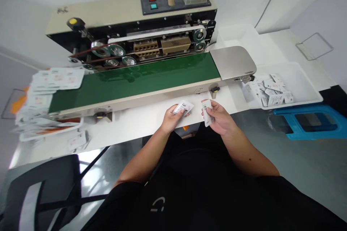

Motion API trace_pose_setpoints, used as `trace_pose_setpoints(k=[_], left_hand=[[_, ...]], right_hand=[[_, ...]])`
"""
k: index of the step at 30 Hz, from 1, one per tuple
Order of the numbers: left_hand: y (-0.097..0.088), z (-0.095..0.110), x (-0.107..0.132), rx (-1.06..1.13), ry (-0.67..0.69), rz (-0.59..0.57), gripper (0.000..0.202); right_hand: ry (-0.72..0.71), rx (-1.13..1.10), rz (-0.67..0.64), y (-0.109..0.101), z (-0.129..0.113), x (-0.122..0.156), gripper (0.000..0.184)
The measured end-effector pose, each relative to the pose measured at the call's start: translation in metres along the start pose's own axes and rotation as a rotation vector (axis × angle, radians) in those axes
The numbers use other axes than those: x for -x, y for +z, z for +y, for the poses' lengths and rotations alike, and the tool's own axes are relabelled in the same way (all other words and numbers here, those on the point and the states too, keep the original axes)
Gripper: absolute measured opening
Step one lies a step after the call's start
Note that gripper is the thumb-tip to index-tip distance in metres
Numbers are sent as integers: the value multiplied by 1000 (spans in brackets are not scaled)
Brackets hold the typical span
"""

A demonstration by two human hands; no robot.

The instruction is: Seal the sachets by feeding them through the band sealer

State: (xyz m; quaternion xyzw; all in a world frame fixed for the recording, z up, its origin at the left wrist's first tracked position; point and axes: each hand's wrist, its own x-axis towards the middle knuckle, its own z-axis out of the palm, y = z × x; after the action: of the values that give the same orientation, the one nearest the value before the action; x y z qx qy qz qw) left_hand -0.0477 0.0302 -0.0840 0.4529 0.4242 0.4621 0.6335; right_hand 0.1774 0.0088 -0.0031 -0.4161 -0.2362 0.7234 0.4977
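My left hand point(171, 118) is closed on several small white printed sachets point(184, 107), fanned slightly, with the thumb on top. Just to its right, my right hand point(220, 117) pinches another white sachet point(207, 111) held roughly upright between thumb and fingers. A small gap separates the two hands. Both are in front of a band sealing machine point(121, 25), at the near edge of the white table point(138, 122). The machine's green conveyor belt point(141, 78) runs just beyond my hands.
At right, a white tray point(306, 86) holds many small sachets, above a blue stool point(333, 121). Larger white pouches point(65, 78) pile at the belt's left end, over a white basket point(51, 133). A metal plate point(233, 62) extends the belt rightward. A black chair point(62, 177) stands lower left.
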Motion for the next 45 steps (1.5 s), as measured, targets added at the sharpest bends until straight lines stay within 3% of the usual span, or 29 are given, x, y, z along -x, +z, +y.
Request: trace_pose_setpoints(k=[4,7,9,12,18,21,25,32,39,43,45], left_hand=[[0,0,1,10,3,-4,41],[0,-1,1,7,-12,2,44],[0,-1,2,5,-27,7,46],[1,-1,2,27,-29,6,47],[3,1,2,63,-9,0,45],[3,1,2,62,-14,-1,45],[3,2,3,60,-27,-1,45],[3,4,2,48,-37,-8,45],[4,6,2,62,-44,-21,46],[4,6,3,73,-35,-27,44],[4,6,4,69,-33,-26,45]], right_hand=[[181,-76,80,9,-1,6,41],[256,-75,65,15,-9,13,30],[214,-44,29,18,-19,15,29],[75,60,5,19,-45,5,41],[-235,330,119,14,-116,-60,22],[-285,439,229,11,-146,-95,22],[-277,501,326,15,-168,-123,8],[-232,527,359,30,-170,-147,11],[-193,527,267,48,-153,-172,19],[-142,653,240,64,-149,-171,22],[-196,746,254,68,-152,-163,21]])
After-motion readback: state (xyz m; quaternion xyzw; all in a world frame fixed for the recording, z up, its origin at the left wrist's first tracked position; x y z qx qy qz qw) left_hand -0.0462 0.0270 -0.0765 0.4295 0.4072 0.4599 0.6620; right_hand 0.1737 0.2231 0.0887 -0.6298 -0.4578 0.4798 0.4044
